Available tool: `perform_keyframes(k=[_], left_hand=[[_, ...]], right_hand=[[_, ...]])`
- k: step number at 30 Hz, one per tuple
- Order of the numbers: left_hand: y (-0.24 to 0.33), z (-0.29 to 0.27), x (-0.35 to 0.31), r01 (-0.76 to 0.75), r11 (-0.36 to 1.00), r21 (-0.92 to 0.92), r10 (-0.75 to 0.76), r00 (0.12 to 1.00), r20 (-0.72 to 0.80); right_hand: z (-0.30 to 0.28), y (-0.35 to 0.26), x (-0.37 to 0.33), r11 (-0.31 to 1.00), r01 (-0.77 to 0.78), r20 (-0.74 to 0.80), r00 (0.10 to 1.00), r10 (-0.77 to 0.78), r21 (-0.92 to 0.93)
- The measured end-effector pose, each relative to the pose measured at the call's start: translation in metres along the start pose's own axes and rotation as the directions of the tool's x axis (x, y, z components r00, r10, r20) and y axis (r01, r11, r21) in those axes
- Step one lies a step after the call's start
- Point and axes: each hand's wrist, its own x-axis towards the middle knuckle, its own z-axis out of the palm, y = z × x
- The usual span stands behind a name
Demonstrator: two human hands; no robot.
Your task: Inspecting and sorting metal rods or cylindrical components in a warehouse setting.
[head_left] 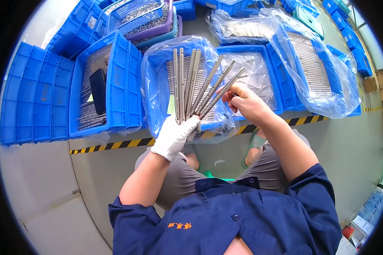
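My left hand (174,135), in a white glove, is closed around the lower ends of several slim metal rails (194,80), which fan out upward. They rise over a blue crate (150,102) lined with clear plastic, where more metal rails lie in rows. Bare and curled, my right hand (244,102) is just beside the rightmost rail of the fan. Its thumb and fingers are pressed together, and what they pinch, if anything, is hidden. A thin strip shows near the top of that rail.
On the left, a blue crate of rails (115,85) carries a black phone (98,91). A lined crate (266,59) with a few loose pieces stands at centre right, beside another filled crate (308,63). Behind are baskets of small metal parts (157,23). Striped tape (136,143) marks the floor.
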Motion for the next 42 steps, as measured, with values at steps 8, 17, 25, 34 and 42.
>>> perform_keyframes(k=[8, 17, 25, 34, 42], left_hand=[[0.0, -0.001, 0.012, -0.02, 0.997, 0.08, 0.023, 0.999, -0.032], [-0.004, 0.0, 0.014, -0.093, 0.987, 0.134, 0.102, 0.993, -0.062], [0.0, 0.0, 0.01, -0.031, 0.991, 0.127, 0.03, 1.0, 0.01], [-0.005, -0.006, 0.004, -0.144, 0.988, 0.057, 0.119, 0.941, 0.318], [-0.008, 0.011, -0.006, -0.135, 0.991, 0.018, 0.117, 0.914, 0.389]], right_hand=[[-0.004, -0.001, -0.005, 0.984, 0.068, 0.091, 0.994, -0.053, -0.164], [-0.01, -0.012, -0.006, 0.925, 0.008, -0.022, 1.0, 0.0, 0.38], [-0.014, -0.008, -0.007, 0.854, 0.211, -0.157, 0.976, -0.153, 0.476], [-0.046, -0.019, -0.003, 0.939, 0.298, -0.455, 0.822, -0.343, -0.171], [-0.001, -0.029, -0.007, 0.929, 0.231, 0.049, 0.965, -0.256, 0.29]])
